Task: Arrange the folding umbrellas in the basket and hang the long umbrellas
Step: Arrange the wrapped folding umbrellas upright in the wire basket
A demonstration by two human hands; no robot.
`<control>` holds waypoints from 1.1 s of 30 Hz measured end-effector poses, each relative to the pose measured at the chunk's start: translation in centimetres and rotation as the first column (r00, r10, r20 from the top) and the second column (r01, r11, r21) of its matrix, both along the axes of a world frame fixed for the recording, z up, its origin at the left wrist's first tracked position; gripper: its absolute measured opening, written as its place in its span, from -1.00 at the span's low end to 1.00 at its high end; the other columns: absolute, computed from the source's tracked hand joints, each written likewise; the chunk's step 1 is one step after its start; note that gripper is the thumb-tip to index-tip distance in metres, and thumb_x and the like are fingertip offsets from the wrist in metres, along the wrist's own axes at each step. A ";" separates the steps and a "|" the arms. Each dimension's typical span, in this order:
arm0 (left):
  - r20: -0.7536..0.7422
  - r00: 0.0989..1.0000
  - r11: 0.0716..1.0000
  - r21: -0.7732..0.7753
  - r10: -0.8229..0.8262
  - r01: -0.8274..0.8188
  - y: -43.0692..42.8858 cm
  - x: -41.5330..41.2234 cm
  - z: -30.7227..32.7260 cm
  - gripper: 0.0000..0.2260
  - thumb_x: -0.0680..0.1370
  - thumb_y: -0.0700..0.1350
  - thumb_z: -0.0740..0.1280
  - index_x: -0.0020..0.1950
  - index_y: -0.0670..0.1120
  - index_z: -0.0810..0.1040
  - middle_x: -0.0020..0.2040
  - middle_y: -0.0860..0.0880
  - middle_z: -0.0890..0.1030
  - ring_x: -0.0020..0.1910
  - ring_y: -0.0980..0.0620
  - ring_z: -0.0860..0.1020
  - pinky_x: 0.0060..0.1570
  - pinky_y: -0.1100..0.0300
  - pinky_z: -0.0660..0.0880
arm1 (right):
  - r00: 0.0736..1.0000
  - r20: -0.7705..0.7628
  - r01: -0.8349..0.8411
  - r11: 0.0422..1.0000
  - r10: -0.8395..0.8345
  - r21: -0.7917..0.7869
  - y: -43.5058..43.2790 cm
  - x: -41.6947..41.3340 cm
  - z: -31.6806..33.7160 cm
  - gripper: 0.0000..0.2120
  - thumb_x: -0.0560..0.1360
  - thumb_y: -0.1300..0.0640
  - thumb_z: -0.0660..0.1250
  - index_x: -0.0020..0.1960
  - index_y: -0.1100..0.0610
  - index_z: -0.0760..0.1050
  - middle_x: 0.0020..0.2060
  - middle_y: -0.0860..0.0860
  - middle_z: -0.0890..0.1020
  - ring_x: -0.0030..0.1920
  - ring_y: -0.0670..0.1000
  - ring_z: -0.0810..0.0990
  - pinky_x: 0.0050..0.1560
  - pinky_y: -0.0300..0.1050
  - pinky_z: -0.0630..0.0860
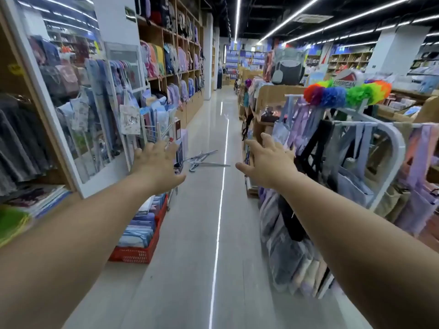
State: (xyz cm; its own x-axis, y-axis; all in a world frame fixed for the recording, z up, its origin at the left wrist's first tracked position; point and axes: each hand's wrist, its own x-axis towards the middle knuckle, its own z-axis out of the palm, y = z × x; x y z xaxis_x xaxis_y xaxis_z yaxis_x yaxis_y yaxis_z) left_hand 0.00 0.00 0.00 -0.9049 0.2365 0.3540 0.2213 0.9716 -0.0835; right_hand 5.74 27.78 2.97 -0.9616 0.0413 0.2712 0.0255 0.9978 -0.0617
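Observation:
Several long umbrellas (206, 160) with curved handles lie on the grey aisle floor, a few steps ahead. Both my arms stretch forward at chest height. My left hand (155, 163) is open with fingers spread, left of the umbrellas and well short of them. My right hand (267, 162) is also open and holds nothing, to their right. A white wire basket rack (154, 132) stands against the left shelving just beyond my left hand. Its contents are too blurred to tell.
A red plastic crate (145, 248) of folded fabric goods sits on the floor at left. Shelves of backpacks line the left wall. A white rail (389, 138) hung with tote bags crowds the right side. The floor (190, 269) runs between them.

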 end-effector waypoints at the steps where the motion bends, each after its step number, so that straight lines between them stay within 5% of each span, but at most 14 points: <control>1: 0.026 1.000 1.000 -0.020 0.002 -0.001 -0.6 -1.8 0.1 -0.27 0.45 0.37 0.27 0.51 0.06 0.21 0.35 -0.10 0.40 0.31 -0.18 0.38 0.27 -0.13 0.34 | 1.000 0.027 0.010 1.000 -0.009 -0.014 -0.7 -1.9 -0.2 -0.23 0.49 -0.46 0.10 0.59 -0.17 0.02 0.61 0.06 -0.01 0.57 0.22 0.06 0.45 0.36 0.15; 12: 0.197 0.980 0.998 -0.053 -0.024 0.035 -2.0 -22.8 -3.7 -0.36 0.45 0.33 0.27 0.43 0.05 0.30 0.25 -0.09 0.45 0.24 -0.16 0.42 0.18 -0.10 0.38 | 0.983 0.176 0.047 0.999 -0.043 -0.019 -2.4 -22.7 -5.6 -0.24 0.49 -0.45 0.12 0.57 -0.14 0.08 0.57 0.05 0.12 0.50 0.22 0.22 0.38 0.33 0.28; 27: 0.376 0.923 0.996 -0.068 0.076 -0.054 7.7 -54.3 -10.6 -0.26 0.43 0.41 0.22 0.51 0.06 0.25 0.40 -0.10 0.39 0.41 -0.23 0.33 0.30 -0.20 0.41 | 0.940 0.337 -0.017 0.995 0.051 -0.101 8.7 -56.5 -12.3 -0.29 0.52 -0.41 0.14 0.55 -0.07 0.21 0.53 0.07 0.26 0.47 0.22 0.29 0.37 0.33 0.31; 33: 0.409 0.909 0.996 -0.020 0.084 -0.083 10.3 -67.5 -13.4 -0.33 0.44 0.33 0.25 0.47 0.03 0.31 0.33 -0.11 0.44 0.29 -0.22 0.43 0.24 -0.14 0.46 | 0.914 0.396 -0.062 0.995 0.088 -0.078 9.9 -70.8 -15.4 -0.29 0.52 -0.40 0.16 0.56 -0.07 0.21 0.52 0.06 0.28 0.44 0.20 0.35 0.33 0.22 0.37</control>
